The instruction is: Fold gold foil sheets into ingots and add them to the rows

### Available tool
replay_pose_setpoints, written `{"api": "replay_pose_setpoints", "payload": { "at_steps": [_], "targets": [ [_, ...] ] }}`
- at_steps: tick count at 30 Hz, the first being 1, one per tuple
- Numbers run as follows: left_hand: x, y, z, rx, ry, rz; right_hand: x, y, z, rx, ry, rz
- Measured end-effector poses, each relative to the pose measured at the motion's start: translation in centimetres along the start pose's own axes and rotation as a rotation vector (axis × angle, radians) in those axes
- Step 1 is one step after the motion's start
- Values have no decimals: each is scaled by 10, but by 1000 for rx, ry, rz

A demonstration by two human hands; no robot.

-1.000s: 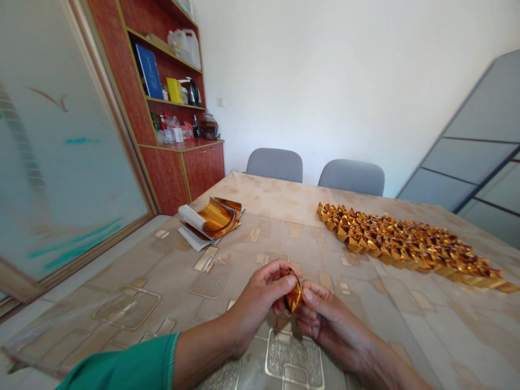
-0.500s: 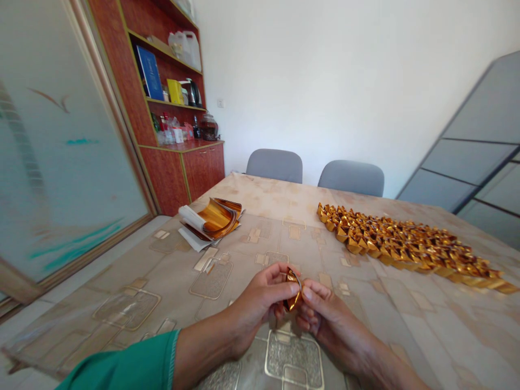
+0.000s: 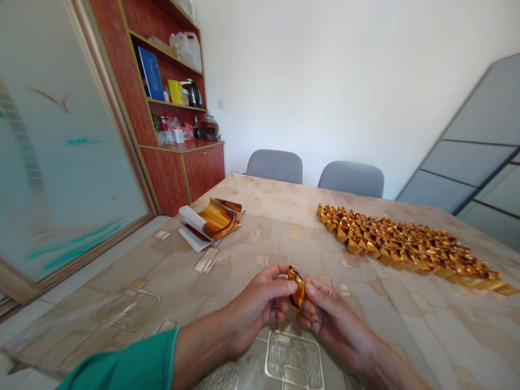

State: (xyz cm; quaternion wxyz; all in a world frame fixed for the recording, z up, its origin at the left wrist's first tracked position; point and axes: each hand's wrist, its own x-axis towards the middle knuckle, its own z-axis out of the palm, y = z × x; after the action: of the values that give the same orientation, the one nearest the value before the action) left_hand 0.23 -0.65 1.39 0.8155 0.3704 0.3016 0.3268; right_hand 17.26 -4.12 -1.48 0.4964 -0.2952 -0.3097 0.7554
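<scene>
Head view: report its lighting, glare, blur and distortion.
Head view: soft, even daylight with only faint shadows; glare glints on the foil piece pinched between the left hand and right hand, and on the gold pile; the centre is sharp, while the glass door at the left edge is smeared; the wide lens tilts the cabinet and stretches the table.

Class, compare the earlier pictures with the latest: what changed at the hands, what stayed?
The left hand and right hand keep pinching the gold foil piece; it has turned slightly and looks more compact. The foil sheet stack and rows of folded pieces are unchanged.
</scene>
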Motion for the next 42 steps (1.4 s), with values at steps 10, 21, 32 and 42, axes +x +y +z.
{"api": "replay_pose_setpoints", "payload": {
  "at_steps": [10, 21, 32, 42],
  "targets": [
    [1, -2, -1, 87, 21, -23, 2, 0, 0, -55, 9, 14],
    [3, -5, -4, -4, -11, -21, 2, -2, -1, -62, 37, 9],
    [8, -6, -1, -316, 117, 16, -9, -12, 5, -781, 73, -412],
    [5, -10, -2, -184, 60, 61, -5, -7, 3, -1120, 44, -524]
  ]
}}
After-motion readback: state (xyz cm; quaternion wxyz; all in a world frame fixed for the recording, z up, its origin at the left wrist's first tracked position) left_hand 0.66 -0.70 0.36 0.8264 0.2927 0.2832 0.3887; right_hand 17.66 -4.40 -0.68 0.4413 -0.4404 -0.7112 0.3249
